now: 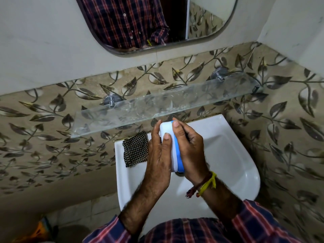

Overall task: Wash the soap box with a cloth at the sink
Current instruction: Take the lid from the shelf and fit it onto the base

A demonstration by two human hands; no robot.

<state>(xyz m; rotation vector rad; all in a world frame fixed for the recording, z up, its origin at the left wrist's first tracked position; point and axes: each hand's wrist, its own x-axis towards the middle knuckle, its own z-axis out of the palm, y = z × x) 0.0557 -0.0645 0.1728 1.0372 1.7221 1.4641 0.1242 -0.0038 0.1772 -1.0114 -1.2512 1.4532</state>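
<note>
While both hands close around it above the white ceramic sink (242, 155), the soap box (169, 137) shows as a smooth, rounded plastic case, white on one half and blue along the other, held on edge with its seam running toward the wall. The left hand (158, 155) wraps the white side, thumb lying across the top; the right hand (188, 149) cups the blue side, fingers curled over the far end, so each grip is clamped on the box. A checked cloth (135, 149), coarse-woven in black and pale squares, lies folded on the sink's back left rim, just beside the left hand. Over it juts a clear glass shelf (122, 116) on round chrome brackets, water-marked and scratched. Glossy leaf-patterned tiles (43, 128) cover the wall. No writing can be read on the box.
</note>
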